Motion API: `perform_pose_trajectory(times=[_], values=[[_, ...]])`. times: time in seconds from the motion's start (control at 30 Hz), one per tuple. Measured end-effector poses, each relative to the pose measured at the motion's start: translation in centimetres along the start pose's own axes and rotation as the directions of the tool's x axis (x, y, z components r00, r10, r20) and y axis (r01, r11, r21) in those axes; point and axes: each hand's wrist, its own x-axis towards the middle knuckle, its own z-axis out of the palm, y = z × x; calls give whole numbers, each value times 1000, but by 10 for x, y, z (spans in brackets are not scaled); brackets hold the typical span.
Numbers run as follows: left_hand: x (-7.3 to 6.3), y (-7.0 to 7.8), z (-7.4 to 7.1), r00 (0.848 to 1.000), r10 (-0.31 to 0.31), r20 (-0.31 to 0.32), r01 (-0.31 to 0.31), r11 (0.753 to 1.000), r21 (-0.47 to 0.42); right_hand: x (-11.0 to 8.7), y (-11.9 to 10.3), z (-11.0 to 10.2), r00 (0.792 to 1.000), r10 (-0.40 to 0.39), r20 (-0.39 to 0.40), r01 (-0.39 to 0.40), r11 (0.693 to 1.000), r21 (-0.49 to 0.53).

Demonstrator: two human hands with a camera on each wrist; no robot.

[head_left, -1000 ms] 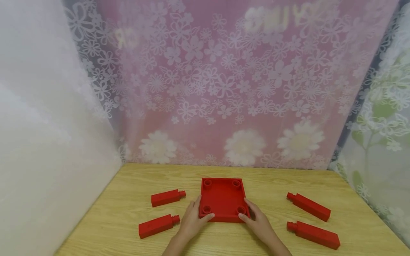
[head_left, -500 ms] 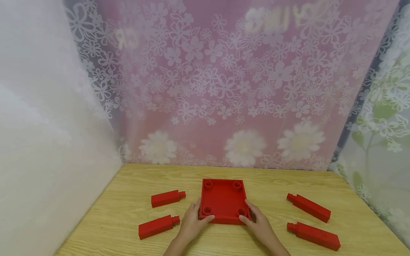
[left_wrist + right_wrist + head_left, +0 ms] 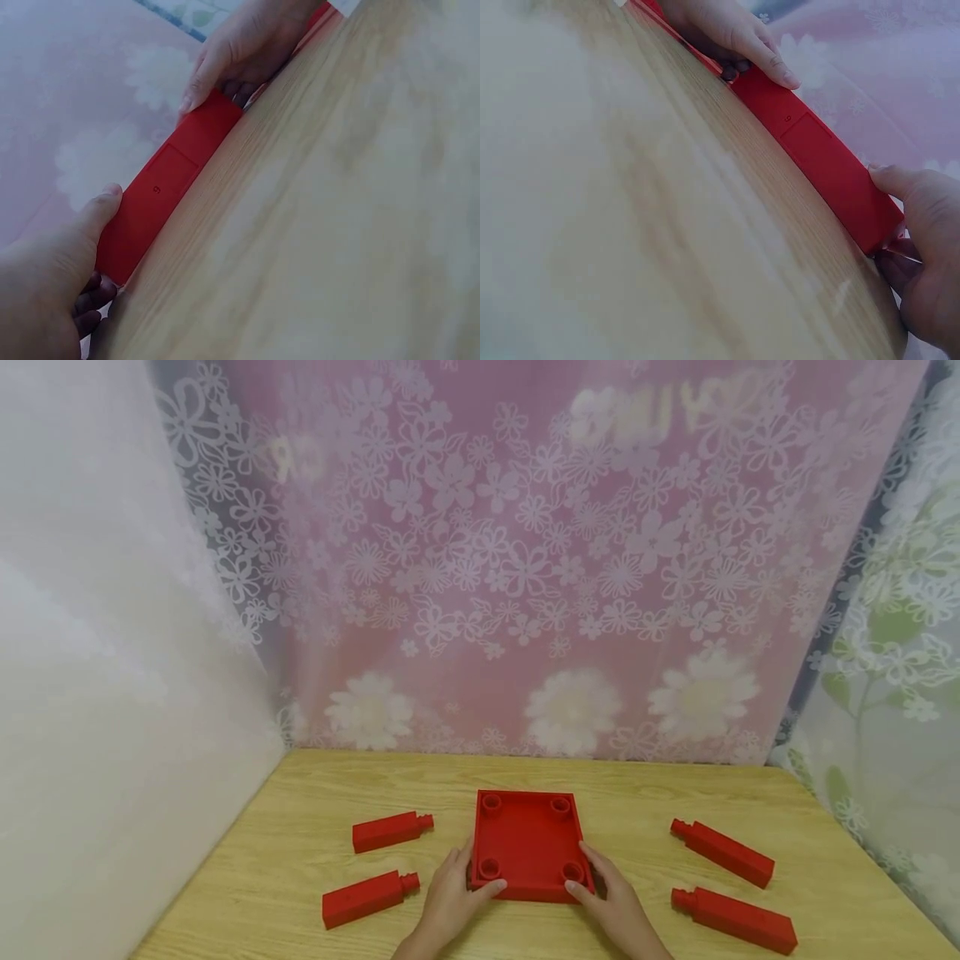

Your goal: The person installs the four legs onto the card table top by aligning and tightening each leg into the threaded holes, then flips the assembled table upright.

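Observation:
A red square tabletop (image 3: 528, 843) lies with its underside up, showing a raised rim and a round socket at each corner. My left hand (image 3: 452, 900) grips its near left corner, thumb over the front rim and fingers along the side. At the near right corner my right hand (image 3: 615, 903) holds it the same way. In the left wrist view, the tabletop's front wall (image 3: 161, 187) bears a small engraved number and a shallow rectangle, with a thumb at each end. The right wrist view shows that same front wall (image 3: 817, 157) close over the wood; the fingers' undersides are partly hidden.
Red square-sectioned legs with threaded ends lie on the wooden table (image 3: 390, 777): a far left leg (image 3: 386, 833), a near left leg (image 3: 363, 900), a far right leg (image 3: 727, 852) and a near right leg (image 3: 738, 918). A flowered curtain (image 3: 525, 610) hangs behind.
Both hands have drawn the tabletop a little toward me and slightly right, keeping their grip. The head view has tilted slightly; the legs lie as before.

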Motion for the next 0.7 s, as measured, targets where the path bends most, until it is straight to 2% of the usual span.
perform_pose_trajectory(times=[0.17, 0.5, 0.7], values=[[-5, 5, 3, 1000, 4, 11, -3, 1000, -24, -8, 0, -5, 999, 36, 3, -36, 999, -23], [-13, 11, 5, 1000, 11, 20, -10, 998, -62, -18, -3, -11, 999, 42, -10, -42, 998, -50], [-20, 14, 7, 999, 1, 42, 1, 998, -58, -24, 2, -13, 997, 80, -1, -79, 996, -26]])
